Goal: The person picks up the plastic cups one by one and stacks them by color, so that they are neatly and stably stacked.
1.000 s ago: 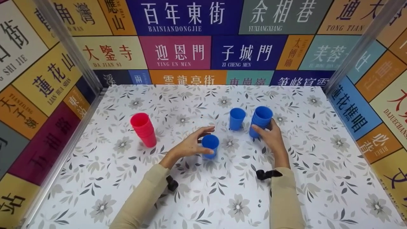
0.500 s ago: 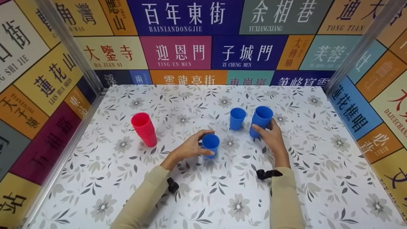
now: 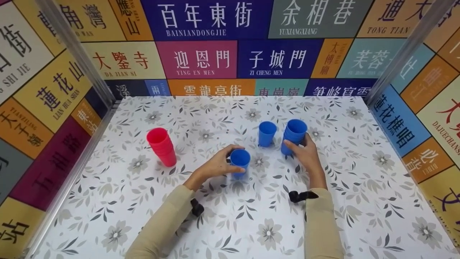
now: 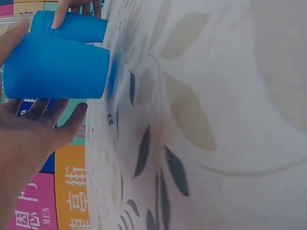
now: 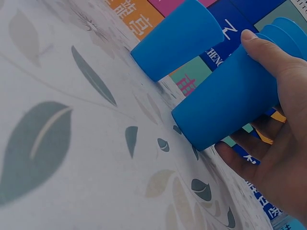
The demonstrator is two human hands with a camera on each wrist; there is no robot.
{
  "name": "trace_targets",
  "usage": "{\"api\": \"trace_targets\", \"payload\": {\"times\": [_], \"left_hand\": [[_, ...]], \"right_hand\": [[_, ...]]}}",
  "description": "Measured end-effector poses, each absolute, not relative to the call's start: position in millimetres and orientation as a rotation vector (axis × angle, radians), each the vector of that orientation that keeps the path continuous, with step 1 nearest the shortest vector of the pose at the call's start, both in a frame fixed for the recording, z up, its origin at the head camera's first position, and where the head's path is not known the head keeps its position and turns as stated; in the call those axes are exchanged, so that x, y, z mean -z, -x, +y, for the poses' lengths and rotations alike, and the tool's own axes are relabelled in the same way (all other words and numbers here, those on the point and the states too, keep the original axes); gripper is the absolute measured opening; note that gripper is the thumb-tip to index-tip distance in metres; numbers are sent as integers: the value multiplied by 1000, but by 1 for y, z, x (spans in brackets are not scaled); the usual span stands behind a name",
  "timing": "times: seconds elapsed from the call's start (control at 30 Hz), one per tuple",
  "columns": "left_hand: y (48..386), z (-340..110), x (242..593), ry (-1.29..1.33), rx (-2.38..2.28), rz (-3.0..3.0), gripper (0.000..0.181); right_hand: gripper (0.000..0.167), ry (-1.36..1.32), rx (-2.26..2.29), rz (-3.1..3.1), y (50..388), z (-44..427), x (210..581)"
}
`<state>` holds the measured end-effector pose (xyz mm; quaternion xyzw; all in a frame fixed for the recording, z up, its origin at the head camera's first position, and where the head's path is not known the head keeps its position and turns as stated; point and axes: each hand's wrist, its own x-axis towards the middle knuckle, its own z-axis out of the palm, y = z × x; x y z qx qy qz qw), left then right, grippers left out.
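My left hand (image 3: 221, 163) grips a single blue cup (image 3: 240, 158) near the middle of the table, thumb on the near side and fingers behind. In the left wrist view, the base of this cup (image 4: 57, 67) appears slightly off the tabletop. To the right, my right hand (image 3: 305, 151) grips a stack of nested blue cups (image 3: 295, 131), which stands upright; its fingers (image 5: 249, 148) pass behind the lowest cup. Just left of that stack, another blue cup (image 3: 267, 133) stands alone, mouth up and untouched.
A stack of red cups (image 3: 161, 146) stands at the left of the table. The floral-patterned tabletop (image 3: 258, 205) reaches back to a colourful wall of lettered panels (image 3: 201, 59), with similar side walls at left and right.
My left hand and its blue cup have shifted slightly right and up in the head view. The right hand, its stack, the lone blue cup and the red cups have stayed put.
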<state>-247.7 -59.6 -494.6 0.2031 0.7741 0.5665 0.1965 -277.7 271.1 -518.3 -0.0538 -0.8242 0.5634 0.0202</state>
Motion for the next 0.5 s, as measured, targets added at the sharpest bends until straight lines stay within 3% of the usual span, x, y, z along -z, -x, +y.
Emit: {"api": "trace_targets", "payload": {"times": [0.5], "left_hand": [[251,-32,449,-688,-1661,2097,70]], "right_hand": [[91,177,-1751,-2560,278,272,517]]}}
